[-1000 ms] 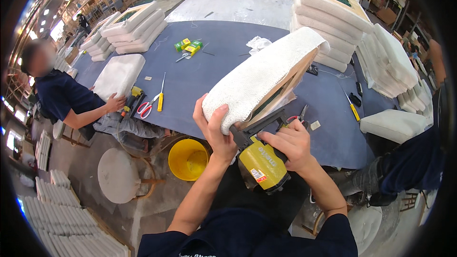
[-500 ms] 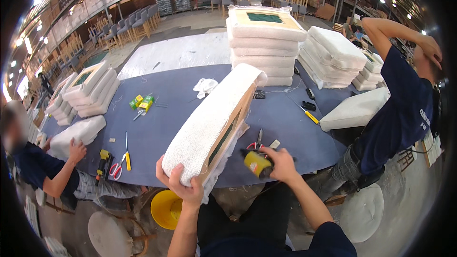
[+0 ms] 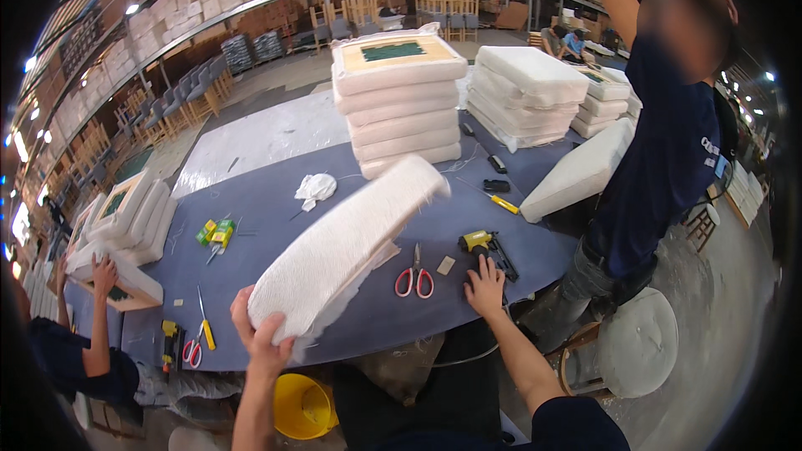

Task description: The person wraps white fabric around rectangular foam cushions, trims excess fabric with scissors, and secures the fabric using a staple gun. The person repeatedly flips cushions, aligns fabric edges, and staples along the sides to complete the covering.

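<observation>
The step I have in hand, as I judge it, is handling a white cushion (image 3: 342, 250) with no tool in my grip; turning it would call for a firm left hold and my right hand at its free end. Closest to me, my left hand (image 3: 266, 336) is clasped round the cushion's near end, which stands on edge above the blue table (image 3: 251, 225), slanting away to the right; I cannot tell if it rests there. My right hand (image 3: 484, 286) is loose, palm down, fingers spread, right by a yellow-and-black staple gun (image 3: 478, 242); contact is unclear. Red-handled scissors (image 3: 416, 268) lie left of it, and a cushion stack (image 3: 401, 108) stands beyond.
</observation>
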Demonstrator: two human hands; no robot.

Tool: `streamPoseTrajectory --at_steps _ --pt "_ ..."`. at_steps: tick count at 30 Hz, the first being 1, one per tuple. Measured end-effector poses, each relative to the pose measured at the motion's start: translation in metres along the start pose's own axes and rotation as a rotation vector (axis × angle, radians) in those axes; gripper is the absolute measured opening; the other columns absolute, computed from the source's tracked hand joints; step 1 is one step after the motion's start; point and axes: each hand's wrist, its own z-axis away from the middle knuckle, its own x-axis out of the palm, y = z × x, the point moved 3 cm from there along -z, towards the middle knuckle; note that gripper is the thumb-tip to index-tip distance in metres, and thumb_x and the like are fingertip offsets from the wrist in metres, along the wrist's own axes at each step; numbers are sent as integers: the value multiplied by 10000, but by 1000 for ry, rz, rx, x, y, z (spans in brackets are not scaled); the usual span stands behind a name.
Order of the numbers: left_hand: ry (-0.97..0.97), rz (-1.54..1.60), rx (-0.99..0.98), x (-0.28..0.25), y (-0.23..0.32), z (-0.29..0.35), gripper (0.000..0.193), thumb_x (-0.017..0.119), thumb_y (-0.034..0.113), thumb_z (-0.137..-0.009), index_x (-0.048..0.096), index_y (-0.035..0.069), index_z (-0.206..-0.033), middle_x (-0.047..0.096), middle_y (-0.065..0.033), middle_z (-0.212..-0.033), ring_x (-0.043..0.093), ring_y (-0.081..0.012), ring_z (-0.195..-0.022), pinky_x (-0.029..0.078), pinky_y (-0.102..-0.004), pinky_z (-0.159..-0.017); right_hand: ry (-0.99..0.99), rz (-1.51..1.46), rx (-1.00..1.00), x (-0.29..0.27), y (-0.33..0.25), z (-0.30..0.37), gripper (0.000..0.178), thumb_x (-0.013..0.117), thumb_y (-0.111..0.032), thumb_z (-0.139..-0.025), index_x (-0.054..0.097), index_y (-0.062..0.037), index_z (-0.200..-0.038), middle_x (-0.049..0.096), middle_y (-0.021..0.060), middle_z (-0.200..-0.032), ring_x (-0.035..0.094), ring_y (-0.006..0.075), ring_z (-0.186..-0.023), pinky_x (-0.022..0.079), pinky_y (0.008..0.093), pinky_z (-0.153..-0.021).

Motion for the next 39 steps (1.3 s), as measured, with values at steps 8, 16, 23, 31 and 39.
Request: streamPoseTrajectory --at_steps 8,16,23,31,39 --pt "-579 -410 -183 -68 -84 64 788 867 282 -794 543 89 -1486 523 -318 -1559 537 -511 -1405 433 -626 -1154 5 -38 73 -7 0 3 332 756 -233 -854 757 -132 -1170 507 198 -1643 439 407 -1529 350 614 -1192" --pt "-1112 -362 -614 -56 -19 253 1092 763 460 -951 146 92 -1773 194 -312 -1784 158 -496 -1658 183 -723 -1269 54 -13 120 -13 -9 1 324 735 -229 -855 745 -113 -1157 534 193 -1617 451 410 -1509 348 589 -1205" --pt "-1160 -71 -390 51 57 203 1067 762 469 -921 222 96 -1763 200 -255 -1808 166 -446 -1678 124 -717 -1297 -41 28 164 -11 -7 3 399 732 -267 -892 703 -106 -1256 442 191 -1686 370 405 -1572 315 622 -1239" --pt "-1036 208 -59 169 135 104 798 747 373 -946 469 162 -1664 316 -249 -1758 214 -514 -1641 138 -742 -1289 -98 28 245 -12 -17 3 452 704 -272 -928 677 -105 -1347 361 164 -1745 301 388 -1617 240 626 -1298" --pt "-939 132 -66 193 124 142 475 683 313 -993 693 163 -1443 385 -213 -1738 226 -481 -1649 143 -729 -1298 -74 -5 251 -9 -13 3 426 699 -255 -924 689 -102 -1322 370 166 -1739 301 397 -1615 245 630 -1293"
